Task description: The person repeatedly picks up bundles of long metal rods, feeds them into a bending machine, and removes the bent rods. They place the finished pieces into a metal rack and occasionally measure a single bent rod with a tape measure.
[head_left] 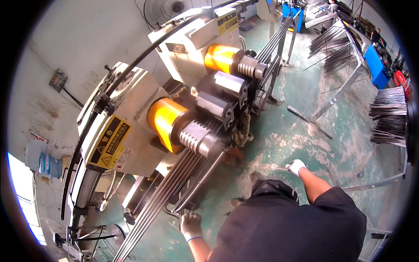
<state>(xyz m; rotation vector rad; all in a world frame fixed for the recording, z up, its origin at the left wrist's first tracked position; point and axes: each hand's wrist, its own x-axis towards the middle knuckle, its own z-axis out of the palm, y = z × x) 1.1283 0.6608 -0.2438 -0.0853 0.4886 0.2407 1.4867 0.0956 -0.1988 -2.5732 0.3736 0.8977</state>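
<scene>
Left hand (191, 223): gloved, right of metal rods (149, 218); closure could not be told. Right hand (296, 167): gloved, lay farther ahead, closure likewise unclear.

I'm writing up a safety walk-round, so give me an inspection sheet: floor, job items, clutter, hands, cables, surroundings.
Surface: green floor, worn, with pale patches.
Job's things: long rods lie side by side, running up to the machine; its drums are orange.
Clutter: rod stacks at the right.
Left hand: gloved, at the end of a bar; grip unclear.
Right hand: gloved, near what looks like a thin strip; grip unclear.
Cables: black cable from a wall box.
Surroundings: fan; another person in the background.
</scene>
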